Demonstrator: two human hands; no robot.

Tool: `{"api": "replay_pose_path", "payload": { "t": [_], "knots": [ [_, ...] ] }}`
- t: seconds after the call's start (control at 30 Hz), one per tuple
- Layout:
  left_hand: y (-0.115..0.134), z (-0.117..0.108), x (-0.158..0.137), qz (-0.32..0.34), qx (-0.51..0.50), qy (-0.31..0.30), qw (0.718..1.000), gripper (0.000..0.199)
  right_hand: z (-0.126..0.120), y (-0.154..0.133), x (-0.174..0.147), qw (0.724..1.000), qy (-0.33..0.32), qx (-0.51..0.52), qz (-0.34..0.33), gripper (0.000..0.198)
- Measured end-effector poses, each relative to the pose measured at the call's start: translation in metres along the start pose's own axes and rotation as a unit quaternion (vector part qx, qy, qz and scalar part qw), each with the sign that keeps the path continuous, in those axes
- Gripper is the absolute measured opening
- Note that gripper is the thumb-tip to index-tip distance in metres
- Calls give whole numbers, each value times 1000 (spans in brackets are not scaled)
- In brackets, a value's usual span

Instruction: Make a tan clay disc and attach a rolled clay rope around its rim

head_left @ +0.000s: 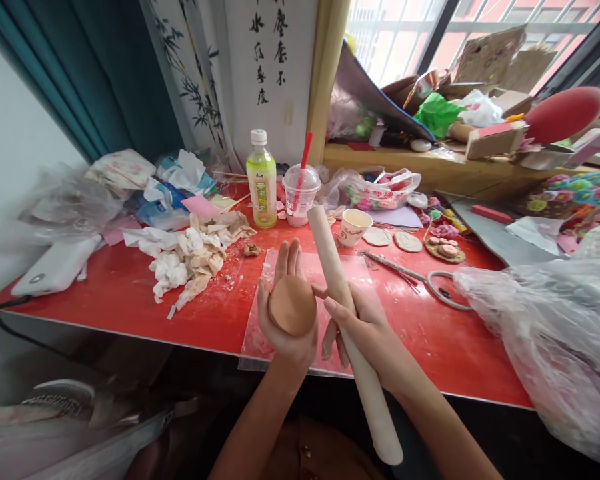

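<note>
Disc of smooth, matte brown clay (293,306), one only, rests in my left hand (291,343), which is palm up with its fingers stretched out and not closed over it; I judge that the cupped palm supports the piece from below so its round, flat shape holds. My right hand (365,327) is clamped on one long, smooth, off-white cylindrical rod (373,393), thumb laid across it, and the rod slants clear of the clay, presumably to spare it a dent. Whether my right forefinger touches the disc's rim is hard to tell.

Beneath my hands, one clear plastic sheet (255,347) covers part of the glossy red tabletop (460,360), likely against sticking. Left of my left fingertips lie one small, rough brown lump (251,249) and a heap of crumpled white and tan tissue (190,257), too tangled to count. Beyond those fingertips stand one yellow-green plastic bottle (261,183) and one clear domed cup with a red straw (300,190). Beyond my right hand sit one white paper cup (355,225) and two flat, pale ovals (408,242), set back, it seems, to leave working room.
</note>
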State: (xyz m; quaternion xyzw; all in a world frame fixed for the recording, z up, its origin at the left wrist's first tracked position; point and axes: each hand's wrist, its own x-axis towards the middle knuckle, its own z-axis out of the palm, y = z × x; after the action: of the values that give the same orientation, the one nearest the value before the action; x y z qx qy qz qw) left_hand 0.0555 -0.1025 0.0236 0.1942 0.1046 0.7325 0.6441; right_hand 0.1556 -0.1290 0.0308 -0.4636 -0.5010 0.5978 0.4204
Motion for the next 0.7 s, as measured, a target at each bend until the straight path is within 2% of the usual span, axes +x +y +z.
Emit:
{"api": "replay_pose_path", "payload": {
  "t": [0.1,0.2,0.4,0.5,0.57,0.63,0.7],
  "knots": [
    [-2,-2,0,16,39,25,999,50,1,-5,-4,999,15,32,12,38],
    [-5,-6,-2,24,70,62,995,46,0,-12,-7,997,36,73,-6,32],
    [-5,-12,-9,-121,73,151,978,41,-6,-21,3,997,46,58,-38,29],
    [0,-13,-9,-186,-2,95,978,40,-11,-28,10,997,55,19,-58,29],
    [1,-14,-8,-208,-34,58,976,43,-16,-34,10,991,82,-47,-91,33],
    [0,-14,-8,-204,-49,48,976,43,-21,-38,7,965,139,-160,-157,39],
    [-3,-13,-8,-191,-64,54,978,43,-26,-39,6,905,180,-302,-240,47]
  ]
}}
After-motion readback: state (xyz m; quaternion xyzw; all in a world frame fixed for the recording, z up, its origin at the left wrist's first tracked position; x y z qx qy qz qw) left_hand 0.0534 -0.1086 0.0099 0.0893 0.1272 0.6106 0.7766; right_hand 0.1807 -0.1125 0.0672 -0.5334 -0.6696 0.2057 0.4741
